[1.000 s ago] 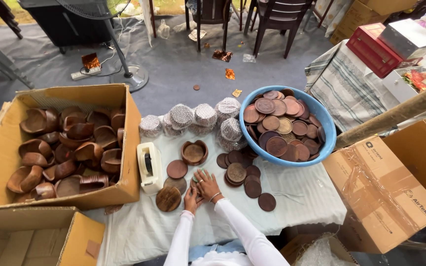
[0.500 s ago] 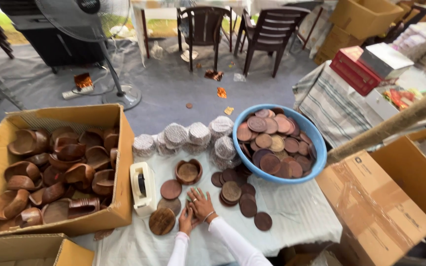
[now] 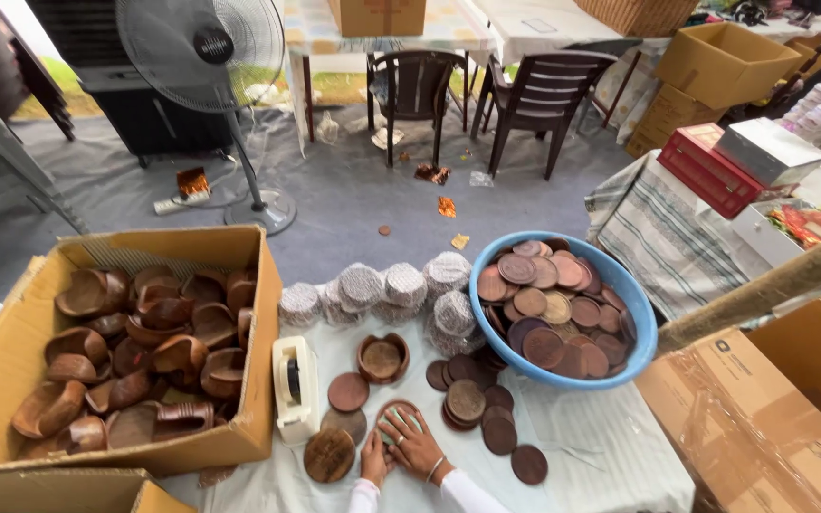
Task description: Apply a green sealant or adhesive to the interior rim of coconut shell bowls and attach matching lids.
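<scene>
My left hand [image 3: 373,460] and my right hand [image 3: 412,443] rest together at the table's near edge, both on a round brown wooden disc [image 3: 394,414]. The right hand's fingers lie spread flat over it. The left hand touches its left side. More loose wooden discs [image 3: 472,407] lie just right of my hands, and a dark grainy disc [image 3: 329,455] lies to the left. A small wooden holder [image 3: 382,357] with a disc in it stands beyond my hands.
A blue basin [image 3: 640,333] full of discs sits right. A cardboard box [image 3: 251,369] of wooden holders stands left, a tape dispenser [image 3: 294,387] beside it. Wrapped stacks [image 3: 405,284] line the back. Another cardboard box [image 3: 757,418] stands at right; a fan [image 3: 201,45] and chairs [image 3: 544,96] stand beyond.
The camera has tilted up, so the table and hands sit lower in view. My hands stay on the disc at the near edge.
</scene>
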